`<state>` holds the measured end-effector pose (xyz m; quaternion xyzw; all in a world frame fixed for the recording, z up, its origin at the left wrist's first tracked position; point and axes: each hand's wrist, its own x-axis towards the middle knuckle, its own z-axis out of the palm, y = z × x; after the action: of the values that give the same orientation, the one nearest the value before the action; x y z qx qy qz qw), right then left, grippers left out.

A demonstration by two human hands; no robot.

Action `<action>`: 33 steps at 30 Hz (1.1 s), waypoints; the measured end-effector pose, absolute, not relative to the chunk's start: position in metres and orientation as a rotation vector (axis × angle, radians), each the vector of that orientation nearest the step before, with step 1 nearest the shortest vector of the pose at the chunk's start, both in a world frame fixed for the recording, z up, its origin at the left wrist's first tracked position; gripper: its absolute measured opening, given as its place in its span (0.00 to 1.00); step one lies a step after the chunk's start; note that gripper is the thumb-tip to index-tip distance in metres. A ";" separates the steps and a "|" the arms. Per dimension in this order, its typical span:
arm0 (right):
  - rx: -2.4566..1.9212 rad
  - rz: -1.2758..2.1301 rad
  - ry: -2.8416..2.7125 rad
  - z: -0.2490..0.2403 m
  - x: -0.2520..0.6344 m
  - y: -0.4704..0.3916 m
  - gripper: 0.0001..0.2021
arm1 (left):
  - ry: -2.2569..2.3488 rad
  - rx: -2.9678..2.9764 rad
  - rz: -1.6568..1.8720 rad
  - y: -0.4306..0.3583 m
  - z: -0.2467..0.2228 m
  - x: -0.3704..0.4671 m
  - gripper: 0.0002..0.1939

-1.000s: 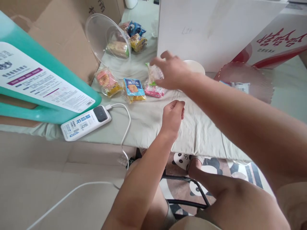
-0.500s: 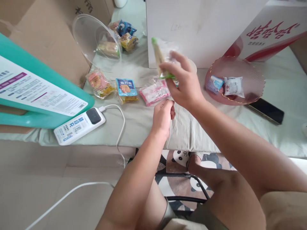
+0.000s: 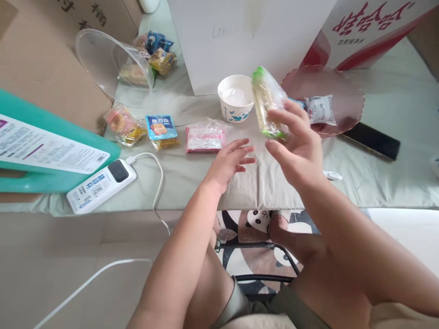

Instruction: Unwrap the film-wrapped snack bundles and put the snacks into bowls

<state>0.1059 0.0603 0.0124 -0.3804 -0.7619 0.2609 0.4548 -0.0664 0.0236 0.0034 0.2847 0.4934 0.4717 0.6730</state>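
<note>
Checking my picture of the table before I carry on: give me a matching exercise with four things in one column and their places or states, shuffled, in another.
Things
1. Green-ended packet
2. White paper cup
3. Black phone
4. White power bank

Places or states
A. Lying flat beside the pink bowl
B. White cable plugged into one end
C. Held in the right hand
D. Standing on the cloth in front of the white box

Right pairs: 1-C, 2-D, 3-A, 4-B
</note>
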 end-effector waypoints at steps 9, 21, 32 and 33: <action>-1.221 0.733 -1.612 -0.017 0.156 -0.013 0.17 | 1.042 0.302 1.750 0.054 0.017 -0.087 0.40; -1.111 0.446 -1.802 -0.026 0.159 -0.012 0.19 | 0.955 0.530 1.387 0.015 0.001 -0.044 0.17; -1.359 0.187 -1.899 -0.024 0.189 -0.004 0.14 | 1.071 0.719 1.130 0.022 -0.022 -0.016 0.30; -1.502 0.151 -1.886 -0.027 0.196 0.002 0.16 | 1.079 0.755 1.152 0.023 -0.023 -0.018 0.31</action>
<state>0.1961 0.0017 -0.0266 -0.5813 -0.7299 0.0585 0.3548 -0.0183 0.0232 -0.0235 0.3313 0.4734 0.5053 0.6410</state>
